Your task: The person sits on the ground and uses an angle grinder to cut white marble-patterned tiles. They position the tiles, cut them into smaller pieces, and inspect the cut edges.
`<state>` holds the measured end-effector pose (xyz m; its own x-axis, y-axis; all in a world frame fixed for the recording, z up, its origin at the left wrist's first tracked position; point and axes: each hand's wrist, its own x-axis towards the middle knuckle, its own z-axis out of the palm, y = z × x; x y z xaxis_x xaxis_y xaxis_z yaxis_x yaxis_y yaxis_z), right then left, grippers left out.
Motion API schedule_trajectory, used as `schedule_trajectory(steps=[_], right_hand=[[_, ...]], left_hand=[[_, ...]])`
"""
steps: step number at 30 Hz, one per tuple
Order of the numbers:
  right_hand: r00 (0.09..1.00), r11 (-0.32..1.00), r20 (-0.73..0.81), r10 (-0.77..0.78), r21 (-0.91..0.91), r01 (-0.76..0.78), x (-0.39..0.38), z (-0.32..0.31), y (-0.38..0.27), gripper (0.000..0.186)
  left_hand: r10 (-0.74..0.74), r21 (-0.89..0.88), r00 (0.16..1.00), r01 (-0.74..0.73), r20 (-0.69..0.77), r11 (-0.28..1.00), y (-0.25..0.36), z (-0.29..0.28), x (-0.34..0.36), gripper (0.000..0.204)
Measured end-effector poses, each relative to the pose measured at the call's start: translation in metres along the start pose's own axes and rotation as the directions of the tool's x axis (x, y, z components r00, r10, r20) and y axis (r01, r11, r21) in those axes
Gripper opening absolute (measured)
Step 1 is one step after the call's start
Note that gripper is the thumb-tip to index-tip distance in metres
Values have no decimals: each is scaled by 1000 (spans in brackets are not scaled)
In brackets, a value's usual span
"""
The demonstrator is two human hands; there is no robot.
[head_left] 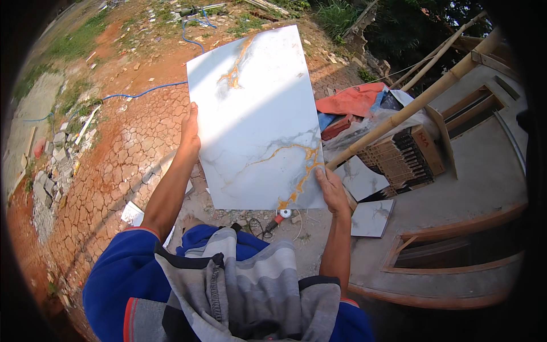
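A large white tile (256, 119) with grey and gold marble veins is held up in front of me, its face turned toward me. My left hand (191, 126) grips its left edge around the middle. Lower down, on the right edge, my right hand (332, 191) holds it with the thumb on the face. The fingers of both hands are partly hidden behind the tile. Sunlight falls across its upper part, and shade covers the rest. On the ground below its bottom edge lies a red and black angle grinder (278, 219) with its cord.
To the right, cardboard tile boxes (399, 157) and cut marble tiles (372, 218) stand by a grey wall (421, 208) with wooden frames. A bamboo pole (410, 105) slants across there. A blue hose (142, 91) crosses cracked reddish soil; rubble (48, 182) lies left.
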<state>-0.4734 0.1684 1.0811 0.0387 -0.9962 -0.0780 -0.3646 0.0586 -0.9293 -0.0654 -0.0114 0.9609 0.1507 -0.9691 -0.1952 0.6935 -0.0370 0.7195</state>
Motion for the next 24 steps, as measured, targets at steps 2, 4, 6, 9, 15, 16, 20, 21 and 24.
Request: schedule_trajectory(steps=[2,4,6,9,15,16,20,21,24], right_hand=[[1000,997,11,5,75,-6,13,34,21,53],[998,994,41,56,94,-60,20,60,34,55],[997,984,30,74,161,-78,32,92,42,55],[989,950,-14,146,282,-136,49,153,47,51],[957,844,-15,291,475,-249,68,295,56,41],[908,788,65,413,476,-392,73,313,61,46],[842,681,210,496,508,-528,77,391,78,61],[838,688,213,502,489,-537,77,407,82,65],[758,577,334,561,499,-647,74,441,94,72]], left_hand=[[53,30,998,-52,-19,998,16,-19,14,62],[42,38,998,-40,-52,998,32,-39,22,62],[35,77,996,-28,-88,997,50,-56,34,58],[4,147,979,27,-202,989,78,-99,62,45],[-33,678,965,208,-261,705,96,-266,159,16],[-186,589,932,343,-312,731,98,-303,172,20],[-319,416,805,547,-500,727,95,-434,157,34],[-348,449,774,603,-529,660,100,-455,149,36],[-334,446,655,728,-678,521,112,-495,118,40]])
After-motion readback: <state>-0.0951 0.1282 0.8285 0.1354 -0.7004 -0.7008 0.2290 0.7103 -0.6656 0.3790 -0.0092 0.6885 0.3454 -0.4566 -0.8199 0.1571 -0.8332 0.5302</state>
